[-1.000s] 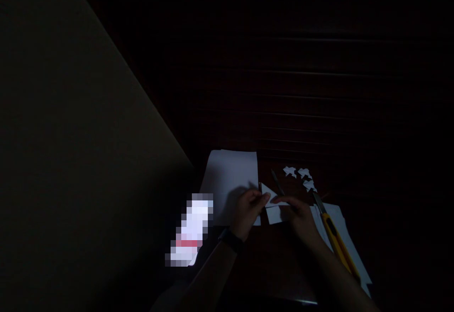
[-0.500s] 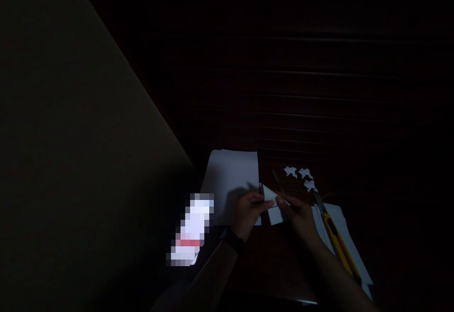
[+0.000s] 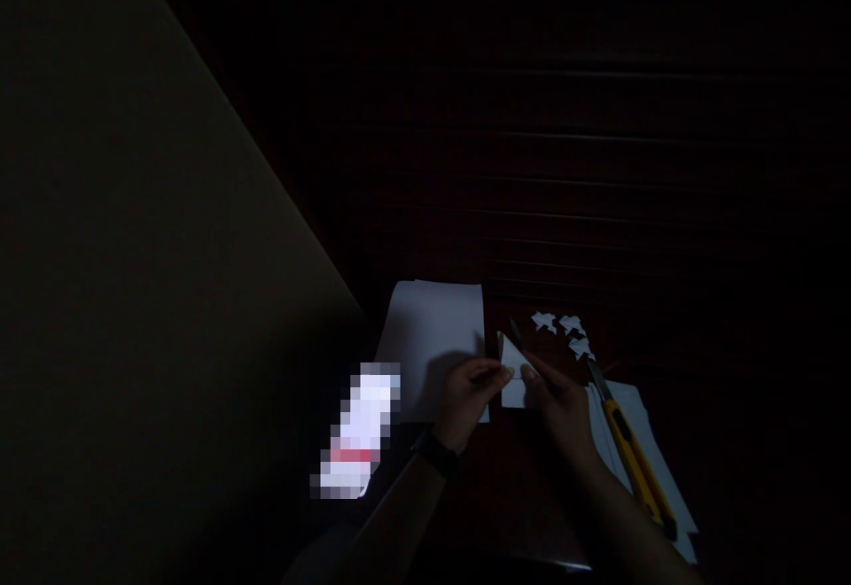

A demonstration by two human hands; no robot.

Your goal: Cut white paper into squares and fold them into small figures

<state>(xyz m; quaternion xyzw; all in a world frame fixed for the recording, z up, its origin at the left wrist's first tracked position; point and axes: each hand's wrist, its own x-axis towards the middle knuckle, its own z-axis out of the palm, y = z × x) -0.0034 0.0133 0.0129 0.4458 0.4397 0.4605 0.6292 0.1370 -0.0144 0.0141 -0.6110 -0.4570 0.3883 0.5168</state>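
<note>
The scene is very dark. My left hand (image 3: 471, 399) and my right hand (image 3: 557, 397) meet at a small white folded paper piece (image 3: 513, 363), both pinching it at its lower part. Its pointed flap stands up above my fingers. A dark band sits on my left wrist. Three small folded paper shapes (image 3: 562, 330) lie just beyond my right hand on the dark wooden table (image 3: 598, 195). A thin dark tool (image 3: 516, 331) lies behind the paper piece.
A white paper sheet (image 3: 435, 328) lies left of my hands. A yellow utility knife (image 3: 631, 448) rests on more white paper (image 3: 642, 443) at the right. A bright blurred object (image 3: 359, 430) sits at the lower left. A pale slanted surface (image 3: 133, 301) fills the left.
The paper's flap has been turned up from a flatter lie to a more upright point. My right fingers have slid in toward my left hand.
</note>
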